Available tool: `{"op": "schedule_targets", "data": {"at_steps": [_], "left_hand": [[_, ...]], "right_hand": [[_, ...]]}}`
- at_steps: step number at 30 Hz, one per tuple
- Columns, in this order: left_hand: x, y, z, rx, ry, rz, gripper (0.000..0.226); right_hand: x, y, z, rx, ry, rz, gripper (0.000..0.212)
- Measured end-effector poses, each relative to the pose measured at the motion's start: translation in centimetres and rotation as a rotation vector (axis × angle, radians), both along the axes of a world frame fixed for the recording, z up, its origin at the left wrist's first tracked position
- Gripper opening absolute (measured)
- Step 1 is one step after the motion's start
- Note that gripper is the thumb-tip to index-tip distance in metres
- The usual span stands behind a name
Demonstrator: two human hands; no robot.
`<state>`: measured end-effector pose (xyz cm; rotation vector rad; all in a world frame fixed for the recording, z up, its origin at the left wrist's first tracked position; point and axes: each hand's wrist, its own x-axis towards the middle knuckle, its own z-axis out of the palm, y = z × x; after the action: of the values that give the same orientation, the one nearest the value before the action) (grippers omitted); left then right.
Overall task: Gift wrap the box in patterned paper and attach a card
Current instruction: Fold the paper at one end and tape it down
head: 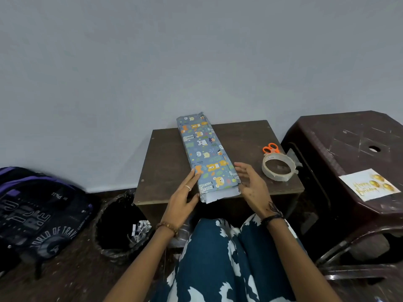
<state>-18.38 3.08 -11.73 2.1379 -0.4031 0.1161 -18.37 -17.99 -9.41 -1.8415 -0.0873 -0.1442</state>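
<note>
Box [208, 159] in bear-print paper, near end unfolded (white flap showing): left hand [182, 202] flat against side, right hand [253, 185] open, empty; flap may spring loose untaped, tape roll [279, 169] out of reach on counter [165, 162]

1 wrapped box [207, 155] | 1 tape roll [278, 168] | 1 scissors [271, 148] | 1 card [369, 184]

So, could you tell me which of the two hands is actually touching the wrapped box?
The left hand: its straight fingers lie against the box's near left edge. The right hand hovers open beside the box's right side, apart from it.
</note>
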Motion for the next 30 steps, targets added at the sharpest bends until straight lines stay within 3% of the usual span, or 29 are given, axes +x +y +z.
{"op": "schedule_targets", "data": {"at_steps": [6, 12, 19, 23, 27, 30], "left_hand": [[0.6, -1.4, 0.6, 0.012, -0.023, 0.052, 0.055], [0.6, -1.5, 0.6, 0.007, 0.000, 0.074, 0.054], [0.9, -0.9, 0.0, 0.135, -0.054, 0.017, 0.054], [0.9, -1.4, -0.3, 0.098, -0.145, 0.072, 0.045], [1.4, -1.0, -0.5, 0.076, -0.229, 0.117, 0.038], [1.5, -0.5, -0.5, 0.006, -0.205, 0.157, 0.039]], "right_hand": [[-0.1, 1.4, -1.9, -0.643, -0.079, -0.018, 0.066], [0.6, 3.3, -2.2, -0.773, -0.268, -0.197, 0.049], [0.9, 4.2, -2.7, -0.727, -0.337, -0.289, 0.048], [1.0, 4.2, -2.5, -0.722, -0.333, -0.317, 0.050], [1.1, 3.6, -2.2, -0.635, -0.291, -0.165, 0.043], [1.2, 2.1, -1.8, -0.342, -0.209, 0.049, 0.036]]}}
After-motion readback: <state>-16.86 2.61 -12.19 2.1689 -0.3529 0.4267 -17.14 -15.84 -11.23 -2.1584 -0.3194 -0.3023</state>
